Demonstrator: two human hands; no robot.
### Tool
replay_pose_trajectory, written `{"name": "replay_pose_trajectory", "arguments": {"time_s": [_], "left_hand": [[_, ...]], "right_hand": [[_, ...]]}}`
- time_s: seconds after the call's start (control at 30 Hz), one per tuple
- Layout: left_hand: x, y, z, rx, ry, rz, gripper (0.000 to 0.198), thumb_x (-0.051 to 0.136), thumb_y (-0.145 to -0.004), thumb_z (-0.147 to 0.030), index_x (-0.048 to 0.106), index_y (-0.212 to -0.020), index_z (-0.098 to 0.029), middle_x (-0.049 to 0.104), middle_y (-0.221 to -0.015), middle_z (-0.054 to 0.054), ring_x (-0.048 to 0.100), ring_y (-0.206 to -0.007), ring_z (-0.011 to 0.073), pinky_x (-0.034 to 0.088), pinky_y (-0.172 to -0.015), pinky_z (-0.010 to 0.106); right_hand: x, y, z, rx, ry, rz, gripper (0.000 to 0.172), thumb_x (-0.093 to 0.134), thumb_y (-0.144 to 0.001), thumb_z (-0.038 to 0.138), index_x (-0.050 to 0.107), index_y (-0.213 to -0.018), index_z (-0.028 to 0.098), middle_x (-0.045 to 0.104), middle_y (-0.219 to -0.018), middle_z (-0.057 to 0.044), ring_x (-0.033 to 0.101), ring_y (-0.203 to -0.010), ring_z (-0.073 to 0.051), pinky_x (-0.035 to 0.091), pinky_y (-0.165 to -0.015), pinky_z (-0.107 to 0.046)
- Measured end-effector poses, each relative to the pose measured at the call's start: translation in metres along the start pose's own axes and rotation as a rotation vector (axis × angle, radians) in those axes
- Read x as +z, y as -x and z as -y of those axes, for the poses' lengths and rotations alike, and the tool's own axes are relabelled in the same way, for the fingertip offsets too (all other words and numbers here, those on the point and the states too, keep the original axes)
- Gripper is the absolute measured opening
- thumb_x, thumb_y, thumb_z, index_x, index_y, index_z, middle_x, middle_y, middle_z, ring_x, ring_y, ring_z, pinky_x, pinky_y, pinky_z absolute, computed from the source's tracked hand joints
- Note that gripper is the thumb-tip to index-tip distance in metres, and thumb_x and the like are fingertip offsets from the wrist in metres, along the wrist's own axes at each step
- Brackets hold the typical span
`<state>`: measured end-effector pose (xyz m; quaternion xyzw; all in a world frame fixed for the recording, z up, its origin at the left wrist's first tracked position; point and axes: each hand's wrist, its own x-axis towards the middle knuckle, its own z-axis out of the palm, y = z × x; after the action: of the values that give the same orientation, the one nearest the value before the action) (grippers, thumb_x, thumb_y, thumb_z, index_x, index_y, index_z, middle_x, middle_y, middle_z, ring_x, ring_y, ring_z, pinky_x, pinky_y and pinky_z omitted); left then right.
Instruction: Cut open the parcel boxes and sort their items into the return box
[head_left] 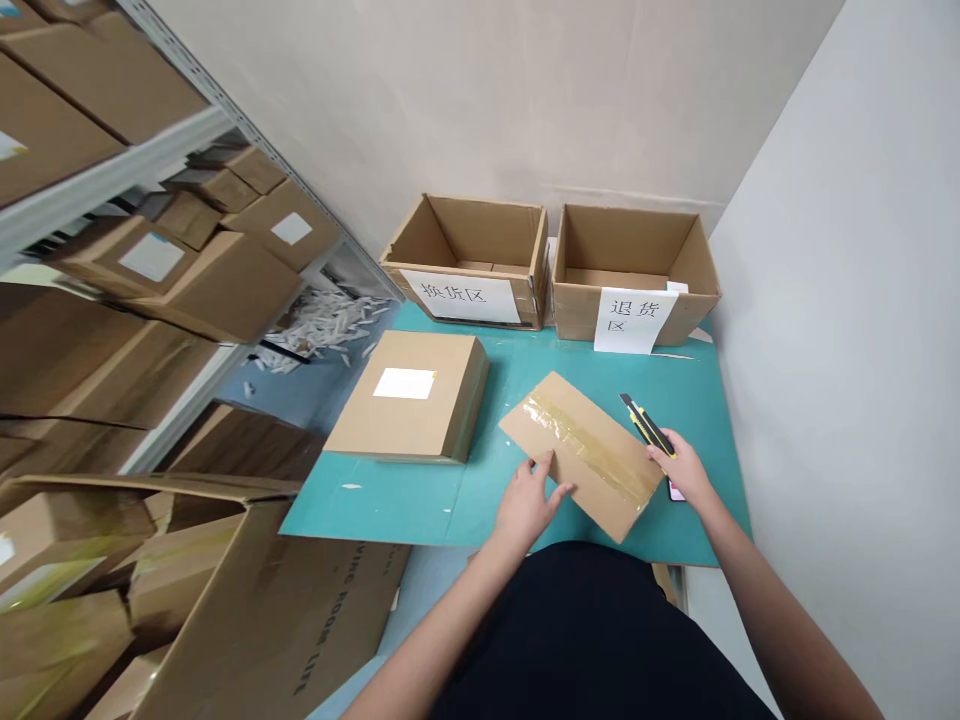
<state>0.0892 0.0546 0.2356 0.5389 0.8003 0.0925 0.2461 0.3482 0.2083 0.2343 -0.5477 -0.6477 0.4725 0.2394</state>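
Note:
A taped cardboard box [581, 445] lies at an angle on the green tabletop, with a strip of shiny tape along its upper face. My left hand [529, 500] rests against its near left edge, thumb and fingers apart. In my right hand [679, 465] is a yellow and black utility knife [646, 424], its blade pointing up and away to the left. That hand is beside the box's right corner. Partly hidden under it is a phone-like object [676, 492]. A larger closed box [405, 395] with a white label sits to the left.
Two open cardboard boxes with paper signs, one on the left [469, 250] and one on the right [637, 250], stand at the table's back. Shelves [180, 430] of boxes line the left side. A big carton [300, 600] holding parcels stands at lower left. A wall [847, 300] rises on the right.

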Motion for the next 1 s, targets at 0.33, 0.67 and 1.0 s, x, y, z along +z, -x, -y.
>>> {"name": "replay_pose_trajectory", "arguments": {"time_s": [0.33, 0.67, 1.0], "left_hand": [[-0.025, -0.075, -0.025, 0.088, -0.078, -0.075, 0.061, 0.057, -0.091, -0.052, 0.046, -0.145, -0.025, 0.035, -0.157, 0.019, 0.052, -0.131, 0.0351, 0.045, -0.103, 0.044], [0.005, -0.053, -0.037, 0.213, -0.257, -0.219, 0.052, 0.040, -0.100, -0.041, 0.045, -0.150, -0.024, 0.040, -0.157, 0.016, 0.030, -0.146, 0.0392, 0.035, -0.110, 0.059], [-0.007, -0.076, 0.003, 0.485, -0.213, -0.120, 0.047, 0.038, -0.102, -0.026, 0.044, -0.149, -0.029, 0.047, -0.155, 0.011, 0.037, -0.147, 0.0316, 0.030, -0.115, 0.060]], "right_hand": [[0.079, 0.085, 0.004, 0.278, -0.565, 0.002, 0.050, 0.074, -0.076, 0.053, 0.060, -0.115, 0.024, 0.072, -0.105, -0.007, 0.073, -0.093, -0.027, 0.060, -0.080, -0.042], [0.025, -0.082, 0.043, -0.089, -0.302, -0.156, 0.043, 0.064, -0.080, 0.049, 0.061, -0.112, 0.020, 0.074, -0.090, -0.005, 0.068, -0.087, -0.022, 0.051, -0.080, -0.036], [0.033, -0.134, 0.031, -0.112, -0.098, -0.002, 0.043, 0.057, -0.075, 0.047, 0.059, -0.109, 0.021, 0.071, -0.092, -0.004, 0.066, -0.085, -0.022, 0.050, -0.081, -0.036]]}}
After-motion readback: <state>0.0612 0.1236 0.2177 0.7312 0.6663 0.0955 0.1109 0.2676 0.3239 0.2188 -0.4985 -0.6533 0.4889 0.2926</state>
